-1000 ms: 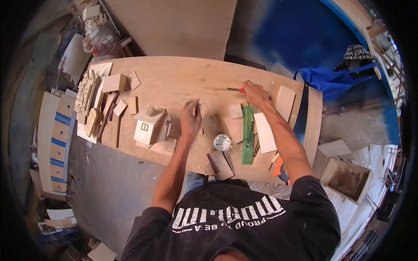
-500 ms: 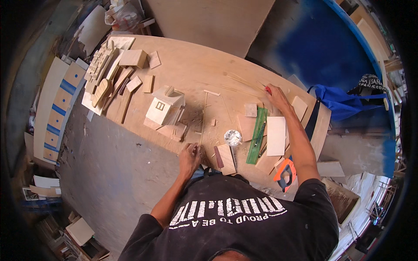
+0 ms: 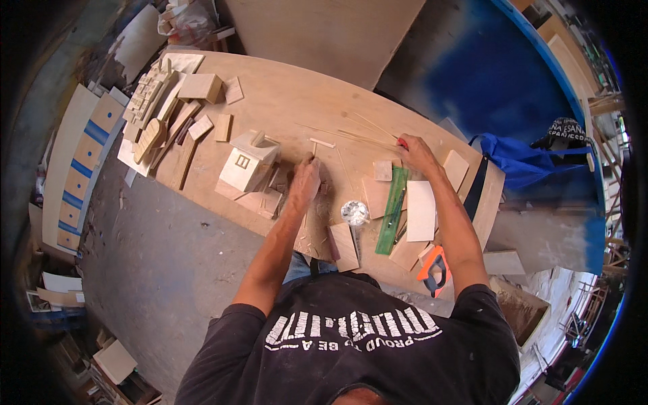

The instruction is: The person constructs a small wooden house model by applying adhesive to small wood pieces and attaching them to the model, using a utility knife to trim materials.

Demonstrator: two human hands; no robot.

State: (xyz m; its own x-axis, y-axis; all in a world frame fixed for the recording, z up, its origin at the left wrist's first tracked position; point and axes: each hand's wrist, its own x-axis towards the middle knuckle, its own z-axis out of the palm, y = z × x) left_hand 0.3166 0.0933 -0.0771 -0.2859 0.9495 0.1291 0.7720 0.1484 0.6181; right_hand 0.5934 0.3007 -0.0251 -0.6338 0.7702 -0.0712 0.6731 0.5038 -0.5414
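My left hand [image 3: 306,179] reaches over the table beside a small wooden model house [image 3: 248,165]. Its fingers are pinched together on a thin wooden strip [image 3: 314,149], whose far end meets a short crosspiece [image 3: 323,143]. Farther right, my right hand [image 3: 418,154] is closed around a small red-handled tool [image 3: 403,142]; the tool's working end is too small to make out. Long thin wooden sticks [image 3: 358,137] lie just left of that tool. Below my right hand are a green ruler-like strip [image 3: 390,212] and a pale rectangular board [image 3: 421,210].
A clear cup-like container [image 3: 354,213] stands mid-table. An orange-handled saw [image 3: 434,271] lies near the front edge. Wood blocks [image 3: 200,87] and layered model pieces [image 3: 144,101] crowd the left end. A blue bag [image 3: 516,158] sits by the right edge.
My left hand has moved from the table's front edge forward to the strip beside the model house. The right hand stays near the thin sticks with the red-handled tool. The view has shifted slightly.
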